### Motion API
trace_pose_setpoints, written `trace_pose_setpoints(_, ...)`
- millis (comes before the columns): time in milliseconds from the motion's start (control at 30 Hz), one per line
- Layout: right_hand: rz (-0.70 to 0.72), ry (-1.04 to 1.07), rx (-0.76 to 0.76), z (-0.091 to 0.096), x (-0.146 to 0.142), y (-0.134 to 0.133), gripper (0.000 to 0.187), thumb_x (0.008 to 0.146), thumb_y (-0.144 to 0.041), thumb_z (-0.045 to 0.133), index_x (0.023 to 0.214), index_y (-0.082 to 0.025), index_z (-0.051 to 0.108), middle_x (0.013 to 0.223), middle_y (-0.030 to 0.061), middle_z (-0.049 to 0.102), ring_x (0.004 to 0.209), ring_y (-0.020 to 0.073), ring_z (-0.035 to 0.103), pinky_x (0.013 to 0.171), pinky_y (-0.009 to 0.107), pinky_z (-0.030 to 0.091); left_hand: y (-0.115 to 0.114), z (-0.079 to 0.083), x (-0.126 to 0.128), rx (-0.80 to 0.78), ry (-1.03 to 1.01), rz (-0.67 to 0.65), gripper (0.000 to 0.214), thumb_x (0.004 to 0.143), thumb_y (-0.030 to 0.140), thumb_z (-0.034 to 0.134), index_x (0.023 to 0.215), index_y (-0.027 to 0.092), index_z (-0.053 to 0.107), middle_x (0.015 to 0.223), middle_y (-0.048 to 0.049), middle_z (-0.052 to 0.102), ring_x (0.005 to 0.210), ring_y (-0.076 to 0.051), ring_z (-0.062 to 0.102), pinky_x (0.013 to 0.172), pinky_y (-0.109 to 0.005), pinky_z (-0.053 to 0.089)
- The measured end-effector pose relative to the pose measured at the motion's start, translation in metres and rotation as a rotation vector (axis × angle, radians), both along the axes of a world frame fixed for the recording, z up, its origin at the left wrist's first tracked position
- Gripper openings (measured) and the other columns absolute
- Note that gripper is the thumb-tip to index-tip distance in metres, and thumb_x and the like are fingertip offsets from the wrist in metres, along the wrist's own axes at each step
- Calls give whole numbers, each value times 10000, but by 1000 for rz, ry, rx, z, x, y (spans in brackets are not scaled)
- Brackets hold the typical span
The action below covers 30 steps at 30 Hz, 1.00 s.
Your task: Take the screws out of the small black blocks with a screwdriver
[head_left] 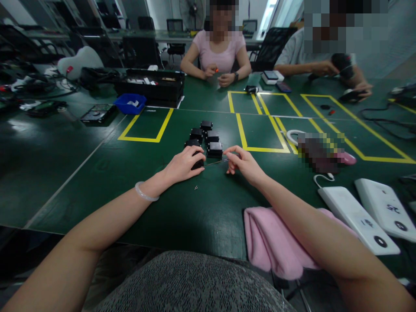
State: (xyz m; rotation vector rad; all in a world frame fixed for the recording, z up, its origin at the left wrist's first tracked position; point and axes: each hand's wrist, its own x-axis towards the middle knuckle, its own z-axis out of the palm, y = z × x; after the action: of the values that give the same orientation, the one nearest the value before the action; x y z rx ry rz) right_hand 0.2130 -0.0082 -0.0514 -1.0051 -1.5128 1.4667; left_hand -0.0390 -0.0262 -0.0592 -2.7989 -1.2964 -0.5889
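My left hand [186, 163] is wrapped over a small black box [197, 162] on the green table and presses it against the top. My right hand [242, 162] pinches a slim screwdriver [213, 163], its thin metal shaft pointing left toward that box; its handle is mostly hidden by the fingers. Whether the tip touches the box is too small to tell. Just beyond my hands stand several similar black boxes, one of them the nearer box [215, 149] with a shiny top. A few tiny screws [196, 187] lie on the table in front of my left hand.
A pink cloth [273, 242] lies under my right forearm, beside white power banks [360, 219]. Yellow tape [266, 150] marks the green table [156, 173]. A blue tray [130, 104] and a black bin [162, 93] stand at the back left. Two people sit across.
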Motion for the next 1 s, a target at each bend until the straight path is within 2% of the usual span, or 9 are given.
trace_pose_setpoints(133,17,-12,2,-1,1,1,206,934,-393,647,926,-198,583,423,-140,357,390,83,461,557,261,545,0,-1,0,12,-1,-2,235,914,275,681,1120,194,600,1328,-118,571,1188,-290,569,880,-422,586)
trace_pose_setpoints(367,3,-11,23,-1,-1,1,151,919,-307,654,983,-211,557,486,-113,497,422,90,502,541,252,538,1,-2,0,24,-5,-7,224,920,278,674,1115,198,598,1318,-116,570,1180,-287,569,873,-414,584)
trace_pose_setpoints(567,28,-5,12,-1,0,1,210,945,-401,637,920,-199,580,426,-138,358,396,82,458,562,256,548,0,0,0,11,7,-4,228,923,284,668,1118,192,595,1329,-122,567,1183,-292,568,859,-416,592)
trace_pose_setpoints(767,13,-8,10,3,0,-2,150,921,-317,652,979,-206,568,507,-109,497,437,85,507,551,248,536,0,0,0,2,2,-2,225,927,288,656,1120,193,591,1330,-123,566,1186,-295,567,854,-424,594)
trace_pose_setpoints(867,23,3,-7,1,1,0,207,932,-395,640,948,-197,583,477,-116,446,419,82,489,550,247,530,0,0,0,6,-6,-6,221,927,288,656,1119,200,590,1326,-117,569,1185,-290,567,857,-421,592)
trace_pose_setpoints(933,32,5,-5,-1,1,1,255,936,-444,629,907,-193,592,432,-134,357,392,79,458,555,249,533,0,1,0,3,-6,-6,220,927,289,655,1118,200,591,1327,-116,568,1189,-290,565,854,-415,591)
trace_pose_setpoints(1000,36,4,3,-1,1,1,245,926,-431,646,900,-193,590,431,-137,356,391,78,457,564,252,540,0,1,0,-7,-4,-2,222,928,292,654,1120,200,592,1331,-116,565,1193,-291,561,849,-411,590)
